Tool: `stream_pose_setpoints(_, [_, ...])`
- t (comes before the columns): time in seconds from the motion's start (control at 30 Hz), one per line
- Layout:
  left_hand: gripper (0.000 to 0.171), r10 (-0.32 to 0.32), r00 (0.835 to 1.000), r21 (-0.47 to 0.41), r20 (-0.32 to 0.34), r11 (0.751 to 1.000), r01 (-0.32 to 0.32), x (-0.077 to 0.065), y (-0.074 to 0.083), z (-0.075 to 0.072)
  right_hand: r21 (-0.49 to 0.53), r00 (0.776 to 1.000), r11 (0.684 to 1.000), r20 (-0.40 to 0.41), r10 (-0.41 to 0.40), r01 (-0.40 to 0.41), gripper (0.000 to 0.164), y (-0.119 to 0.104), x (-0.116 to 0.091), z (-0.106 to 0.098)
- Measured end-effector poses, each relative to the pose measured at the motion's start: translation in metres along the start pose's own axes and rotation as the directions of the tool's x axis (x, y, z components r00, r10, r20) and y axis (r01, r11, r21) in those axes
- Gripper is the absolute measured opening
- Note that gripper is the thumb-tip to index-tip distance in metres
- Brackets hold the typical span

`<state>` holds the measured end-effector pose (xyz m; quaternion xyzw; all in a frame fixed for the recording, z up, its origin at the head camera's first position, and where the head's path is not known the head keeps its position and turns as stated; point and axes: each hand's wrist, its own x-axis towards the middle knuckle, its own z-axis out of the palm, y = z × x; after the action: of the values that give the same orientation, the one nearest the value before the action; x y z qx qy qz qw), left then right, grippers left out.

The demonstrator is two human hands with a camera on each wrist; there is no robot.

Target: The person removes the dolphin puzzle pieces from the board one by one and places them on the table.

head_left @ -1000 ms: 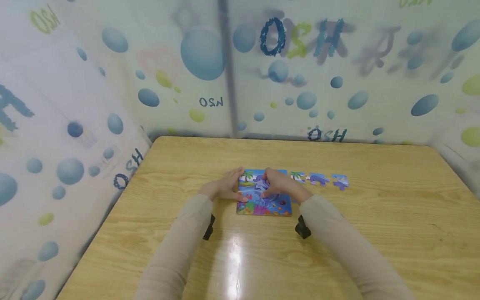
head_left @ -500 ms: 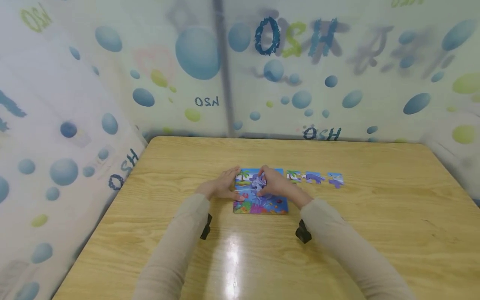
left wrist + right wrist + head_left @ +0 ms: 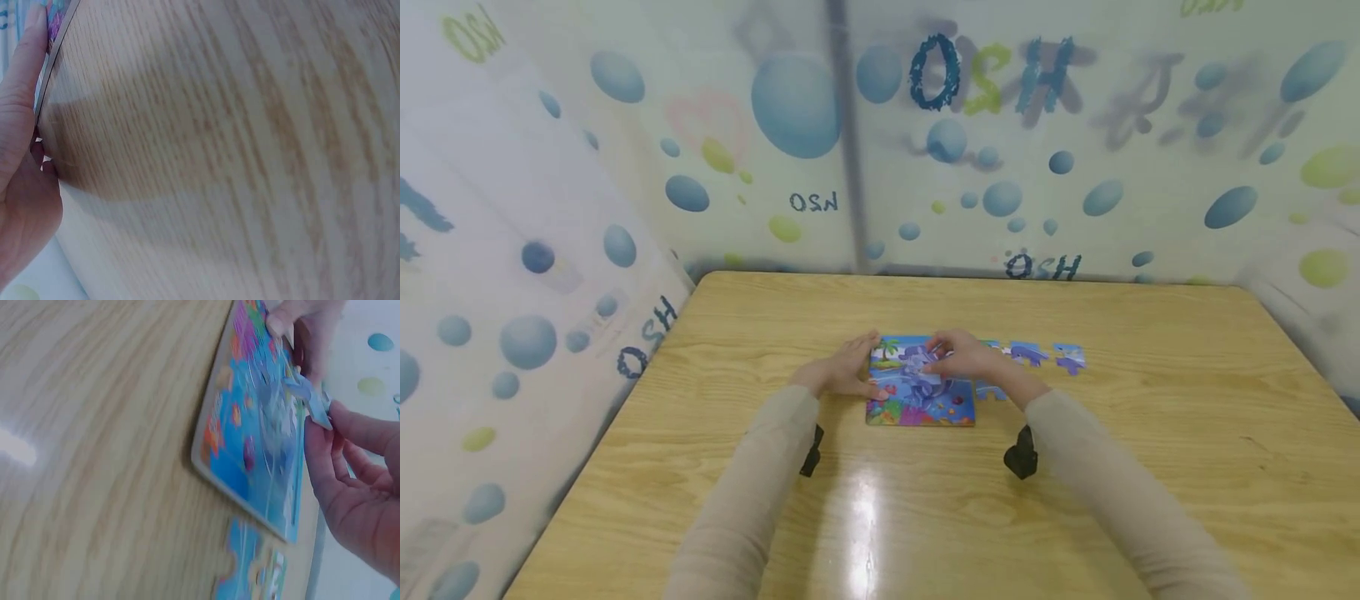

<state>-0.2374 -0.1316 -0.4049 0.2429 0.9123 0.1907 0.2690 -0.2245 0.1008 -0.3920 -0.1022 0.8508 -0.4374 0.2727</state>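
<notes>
Head view: a thin, round-cornered puzzle board (image 3: 921,407), bright blue with a green palm and purple figure, lies on the desk (image 3: 1150,450); loose pieces (image 3: 1028,350) lie at its right. Left wrist view: the left hand (image 3: 19,156) rests, thumb extended, at the board's edge. Right wrist view: above the board, the right hand (image 3: 362,475) pinches a tilted, pale-blue puzzle piece (image 3: 314,407) between fingers and thumb.

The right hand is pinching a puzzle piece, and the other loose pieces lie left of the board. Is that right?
Not quite: the head view shows the other loose pieces lying right of the board. The right hand is indeed pinching a puzzle piece.
</notes>
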Motion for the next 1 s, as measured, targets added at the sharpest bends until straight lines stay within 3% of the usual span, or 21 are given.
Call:
stream_pose_setpoints(0.3, [0.102, 0.003, 1.000, -0.009, 0.010, 1.000, -0.003, 0.000, -0.001, 0.000, 0.087, 0.999, 0.996, 0.035, -0.007, 0.004, 0.040, 0.025, -0.021, -0.036])
stream_pose_setpoints(0.57, [0.103, 0.011, 1.000, -0.026, 0.010, 1.000, -0.011, 0.001, -0.003, 0.000, 0.064, 0.999, 0.998, 0.020, 0.029, -0.030, 0.042, 0.055, -0.049, -0.065])
stream_pose_setpoints(1.0, [0.102, 0.024, 1.000, -0.011, 0.002, 1.000, -0.024, 0.002, -0.004, 0.001, 0.051, 0.993, 0.992, -0.022, 0.113, -0.112, 0.042, 0.092, -0.075, -0.080])
